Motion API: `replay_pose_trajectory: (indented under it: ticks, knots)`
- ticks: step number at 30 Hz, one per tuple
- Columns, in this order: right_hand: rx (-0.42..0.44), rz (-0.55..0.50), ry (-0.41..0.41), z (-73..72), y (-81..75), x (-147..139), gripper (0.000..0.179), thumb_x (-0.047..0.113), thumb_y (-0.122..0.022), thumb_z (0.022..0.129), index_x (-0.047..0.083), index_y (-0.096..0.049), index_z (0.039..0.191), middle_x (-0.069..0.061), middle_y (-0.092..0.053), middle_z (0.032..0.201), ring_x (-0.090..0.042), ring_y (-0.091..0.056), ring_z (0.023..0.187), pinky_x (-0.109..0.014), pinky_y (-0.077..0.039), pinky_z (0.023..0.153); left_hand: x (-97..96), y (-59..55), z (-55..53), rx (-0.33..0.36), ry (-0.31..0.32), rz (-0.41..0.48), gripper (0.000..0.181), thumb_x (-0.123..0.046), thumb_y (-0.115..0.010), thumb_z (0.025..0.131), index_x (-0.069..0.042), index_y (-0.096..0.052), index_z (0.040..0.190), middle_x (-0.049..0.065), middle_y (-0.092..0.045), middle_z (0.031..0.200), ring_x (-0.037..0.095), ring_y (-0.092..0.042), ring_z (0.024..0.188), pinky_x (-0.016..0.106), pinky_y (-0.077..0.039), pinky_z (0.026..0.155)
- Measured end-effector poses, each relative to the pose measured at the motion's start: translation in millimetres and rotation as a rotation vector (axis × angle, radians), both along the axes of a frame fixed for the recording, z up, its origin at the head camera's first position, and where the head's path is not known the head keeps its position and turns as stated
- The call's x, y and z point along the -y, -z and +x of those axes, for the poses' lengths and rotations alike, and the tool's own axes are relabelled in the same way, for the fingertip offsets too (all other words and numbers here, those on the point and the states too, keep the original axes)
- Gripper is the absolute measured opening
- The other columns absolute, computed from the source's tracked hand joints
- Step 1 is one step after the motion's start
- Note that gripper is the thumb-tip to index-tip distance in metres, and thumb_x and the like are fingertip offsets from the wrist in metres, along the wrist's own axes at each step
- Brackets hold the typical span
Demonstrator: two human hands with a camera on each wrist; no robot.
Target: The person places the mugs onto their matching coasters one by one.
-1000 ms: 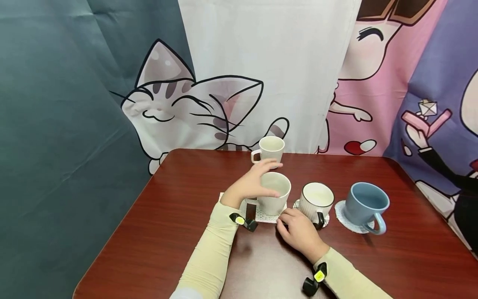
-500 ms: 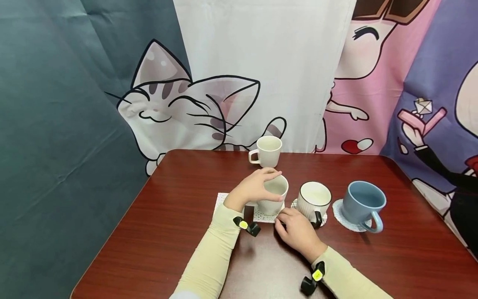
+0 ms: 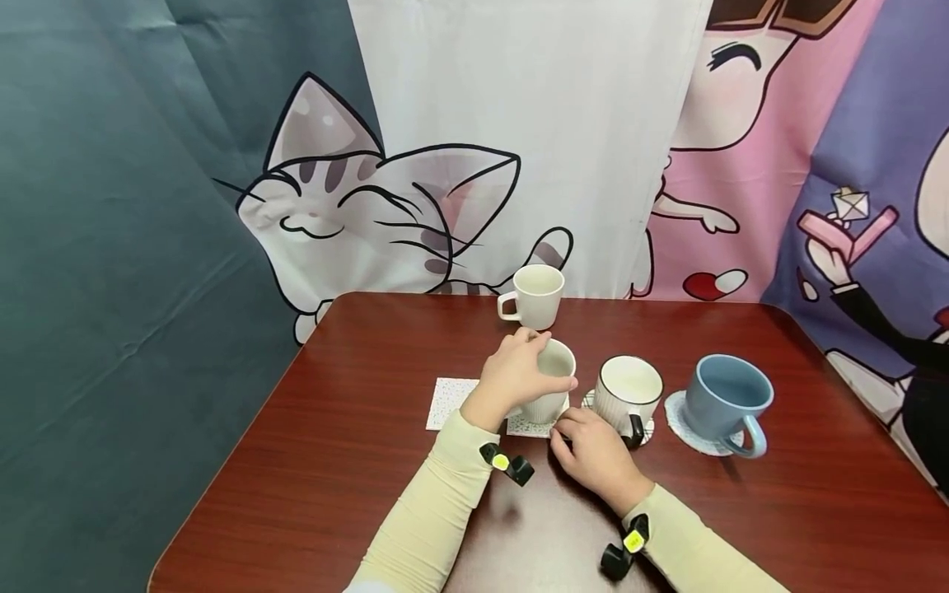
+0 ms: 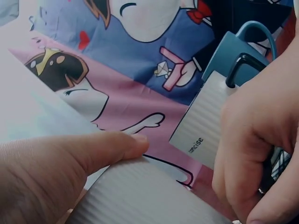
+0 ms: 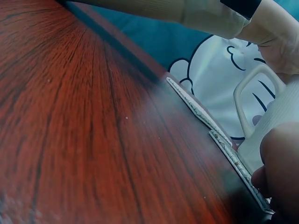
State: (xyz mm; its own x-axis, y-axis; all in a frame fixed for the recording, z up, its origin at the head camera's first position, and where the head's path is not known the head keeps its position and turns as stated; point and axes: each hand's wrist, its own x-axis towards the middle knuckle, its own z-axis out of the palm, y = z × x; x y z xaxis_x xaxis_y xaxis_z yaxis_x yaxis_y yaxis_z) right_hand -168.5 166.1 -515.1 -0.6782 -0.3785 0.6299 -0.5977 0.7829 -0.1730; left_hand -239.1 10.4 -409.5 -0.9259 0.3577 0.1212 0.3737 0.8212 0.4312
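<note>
My left hand reaches around the rim of a ribbed white mug, thumb at the near right side and fingers at the far side. This mug stands upright on a speckled square coaster. In the left wrist view the thumb lies along the ribbed wall of the mug. My right hand rests on the table, fingers loosely bent at the coaster's right corner. In the right wrist view its fingers overlap the coaster edge; their undersides are hidden.
To the right stands a white mug with black rim and handle on a round coaster, then a blue mug on a lacy coaster. Another white mug is behind. A second square coaster lies left on the brown table.
My left hand has moved right and slightly down, closing in around the ribbed mug, and uncovered the left square coaster. The right hand has stayed in place.
</note>
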Motion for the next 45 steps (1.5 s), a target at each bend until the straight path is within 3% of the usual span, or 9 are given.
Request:
replay_pose_trajectory:
  ticks: [5, 8, 11, 16, 18, 20, 24, 31, 45]
  knots:
    - [0.006, -0.002, 0.003, -2.1, -0.7, -2, 0.013, 0.012, -0.069, 0.086, 0.012, -0.068, 0.073, 0.002, -0.066, 0.082, -0.021, -0.063, 0.080, -0.040, -0.053, 0.075, -5.3, 0.3, 1.4, -0.017, -0.059, -0.010, 0.093, -0.070, -0.073, 0.076, -0.021, -0.050, 0.151, -0.001, -0.049, 0.144, 0.021, -0.050, 0.125, 0.047, -0.052, 0.085]
    - [0.010, 0.000, 0.005, -2.4, 0.1, -2, 0.014, 0.013, -0.068, 0.087, 0.012, -0.068, 0.073, 0.002, -0.066, 0.082, -0.021, -0.063, 0.080, -0.040, -0.053, 0.076, -4.1, 0.9, 0.0, -0.014, -0.049, -0.014, 0.097, -0.073, -0.073, 0.074, -0.021, -0.048, 0.152, 0.000, -0.049, 0.144, 0.021, -0.050, 0.126, 0.046, -0.052, 0.086]
    - [0.011, 0.001, 0.002, -1.6, 0.2, -2, 0.013, 0.013, -0.068, 0.087, 0.012, -0.068, 0.074, 0.002, -0.066, 0.082, -0.021, -0.063, 0.080, -0.040, -0.053, 0.076, 8.0, 0.7, -8.4, 0.008, 0.079, 0.022, 0.101, -0.071, -0.076, 0.072, -0.023, -0.044, 0.155, 0.002, -0.048, 0.146, 0.021, -0.049, 0.130, 0.044, -0.050, 0.094]
    - [0.017, 0.003, -0.006, -0.7, -0.6, 1, 0.014, 0.012, -0.069, 0.087, 0.012, -0.068, 0.073, 0.002, -0.066, 0.082, -0.020, -0.063, 0.080, -0.039, -0.053, 0.075, 34.2, 4.5, -33.6, 0.079, 0.439, 0.180, 0.090, -0.048, -0.086, 0.076, -0.023, -0.046, 0.153, 0.001, -0.043, 0.154, 0.016, -0.039, 0.141, 0.036, -0.037, 0.112]
    - [0.019, 0.006, -0.007, 0.0, -0.6, 3, 0.014, 0.012, -0.069, 0.086, 0.012, -0.068, 0.072, 0.002, -0.066, 0.082, -0.020, -0.063, 0.080, -0.039, -0.053, 0.074, 38.7, 8.3, -39.9, 0.094, 0.517, 0.203, 0.082, -0.042, -0.087, 0.077, -0.024, -0.052, 0.150, -0.001, -0.043, 0.154, 0.014, -0.036, 0.143, 0.034, -0.033, 0.114]
    - [0.016, 0.011, -0.007, 0.7, -0.6, 4, 0.014, 0.011, -0.069, 0.086, 0.012, -0.068, 0.072, 0.001, -0.067, 0.082, -0.020, -0.063, 0.079, -0.039, -0.053, 0.074, 39.9, 12.4, -43.4, 0.092, 0.542, 0.201, 0.076, -0.040, -0.086, 0.078, -0.026, -0.056, 0.147, -0.001, -0.045, 0.153, 0.013, -0.037, 0.142, 0.032, -0.033, 0.114]
    - [0.008, 0.011, -0.008, 0.5, -1.8, 3, 0.013, 0.012, -0.070, 0.086, 0.012, -0.069, 0.073, 0.002, -0.066, 0.082, -0.020, -0.063, 0.079, -0.039, -0.053, 0.074, 37.5, 15.4, -43.0, 0.063, 0.522, 0.198, 0.069, -0.041, -0.085, 0.079, -0.029, -0.061, 0.142, -0.003, -0.049, 0.149, 0.013, -0.041, 0.139, 0.030, -0.035, 0.112]
    - [-0.011, 0.000, -0.027, -1.9, -2.9, 0, 0.011, 0.011, -0.071, 0.085, 0.011, -0.070, 0.075, 0.002, -0.066, 0.081, -0.020, -0.063, 0.078, -0.039, -0.053, 0.074, 30.3, 15.7, -35.4, 0.042, 0.417, 0.208, 0.069, -0.046, -0.084, 0.079, -0.032, -0.060, 0.142, -0.006, -0.049, 0.146, 0.012, -0.043, 0.136, 0.029, -0.039, 0.108]
    - [-0.014, -0.004, -0.028, -3.0, -2.9, 0, 0.013, 0.012, -0.068, 0.086, 0.011, -0.068, 0.073, 0.001, -0.066, 0.081, -0.022, -0.063, 0.078, -0.040, -0.053, 0.073, 20.2, 10.4, -18.4, -0.022, 0.197, 0.068, 0.082, -0.062, -0.077, 0.078, -0.043, -0.044, 0.151, -0.011, -0.047, 0.147, 0.014, -0.049, 0.131, 0.042, -0.052, 0.087]
